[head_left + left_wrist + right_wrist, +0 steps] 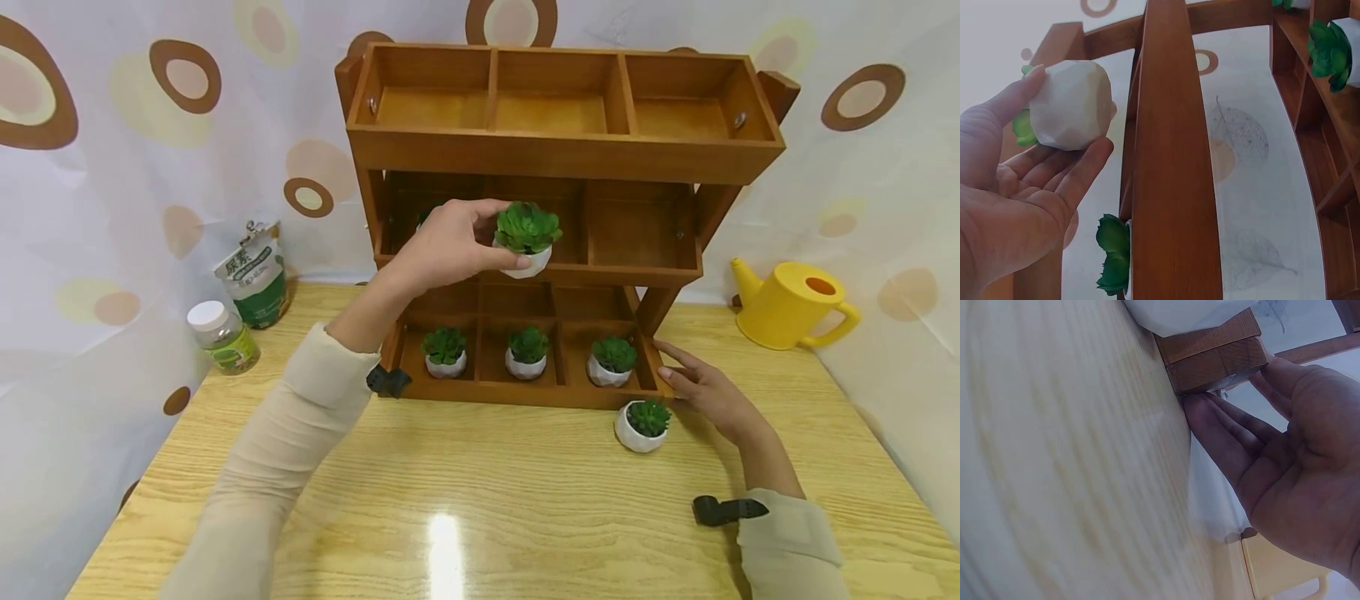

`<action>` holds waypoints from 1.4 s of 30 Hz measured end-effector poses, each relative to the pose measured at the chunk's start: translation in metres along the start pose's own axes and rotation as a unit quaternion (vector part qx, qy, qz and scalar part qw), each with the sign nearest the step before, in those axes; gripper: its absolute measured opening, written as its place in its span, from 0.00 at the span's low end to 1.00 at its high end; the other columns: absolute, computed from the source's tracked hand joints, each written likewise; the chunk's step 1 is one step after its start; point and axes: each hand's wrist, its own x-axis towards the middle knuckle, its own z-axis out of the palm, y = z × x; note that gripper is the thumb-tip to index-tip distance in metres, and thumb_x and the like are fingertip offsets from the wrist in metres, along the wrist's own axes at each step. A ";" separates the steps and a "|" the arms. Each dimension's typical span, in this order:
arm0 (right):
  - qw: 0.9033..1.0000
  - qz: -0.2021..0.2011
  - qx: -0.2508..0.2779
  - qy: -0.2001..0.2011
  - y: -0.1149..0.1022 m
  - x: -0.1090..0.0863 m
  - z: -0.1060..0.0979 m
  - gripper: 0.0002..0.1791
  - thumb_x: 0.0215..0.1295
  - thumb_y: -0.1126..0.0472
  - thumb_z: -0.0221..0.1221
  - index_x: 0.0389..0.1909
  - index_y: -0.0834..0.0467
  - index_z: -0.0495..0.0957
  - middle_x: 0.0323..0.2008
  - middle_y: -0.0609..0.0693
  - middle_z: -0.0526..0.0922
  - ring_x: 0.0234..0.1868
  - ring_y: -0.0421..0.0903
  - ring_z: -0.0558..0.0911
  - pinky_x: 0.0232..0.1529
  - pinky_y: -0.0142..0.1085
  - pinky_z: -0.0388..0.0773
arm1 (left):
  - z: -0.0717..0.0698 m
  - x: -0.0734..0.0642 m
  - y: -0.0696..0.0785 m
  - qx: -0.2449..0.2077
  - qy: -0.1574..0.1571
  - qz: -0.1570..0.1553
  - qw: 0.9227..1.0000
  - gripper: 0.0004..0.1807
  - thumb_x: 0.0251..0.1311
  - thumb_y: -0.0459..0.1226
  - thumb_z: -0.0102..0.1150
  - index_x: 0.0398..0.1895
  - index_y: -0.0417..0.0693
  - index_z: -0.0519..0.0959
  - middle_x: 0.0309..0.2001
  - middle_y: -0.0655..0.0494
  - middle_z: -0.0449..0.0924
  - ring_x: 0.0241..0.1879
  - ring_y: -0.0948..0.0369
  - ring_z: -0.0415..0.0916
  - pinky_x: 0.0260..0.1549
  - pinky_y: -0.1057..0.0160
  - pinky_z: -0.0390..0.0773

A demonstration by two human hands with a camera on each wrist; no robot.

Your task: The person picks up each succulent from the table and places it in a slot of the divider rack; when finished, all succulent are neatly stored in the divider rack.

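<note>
My left hand (453, 242) holds a small potted succulent (528, 229) in front of the middle tier of a brown wooden shelf (562, 158). In the left wrist view, thumb and fingers pinch the white faceted pot (1072, 106), whose underside shows. Another succulent (1113, 256) sits in the middle tier, mostly hidden behind my left hand in the head view. My right hand (708, 396) grips the right end of the bottom tier, thumb and fingers at its wooden corner (1219, 365). Just in front of that corner, a potted succulent (643, 425) stands tilted on the table.
Three potted succulents fill the bottom tier's front compartments, one (527, 352) in the middle. The top tier has three bare compartments. A yellow watering can (791, 304) stands at right; a clipped green-white bag (258, 279) and a white-lidded jar (223, 337) stand at left on the wooden table (525, 508).
</note>
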 end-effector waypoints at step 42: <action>1.000 0.004 -0.002 0.004 0.000 0.000 0.000 0.37 0.79 0.42 0.46 0.83 0.44 0.46 0.80 0.67 0.49 0.74 0.70 0.63 0.62 0.55 0.77 | 0.045 0.054 0.008 0.093 0.002 -0.032 0.995 0.42 0.66 0.47 0.66 0.79 0.48 0.59 0.74 0.51 0.67 0.71 0.52 0.69 0.69 0.54 0.71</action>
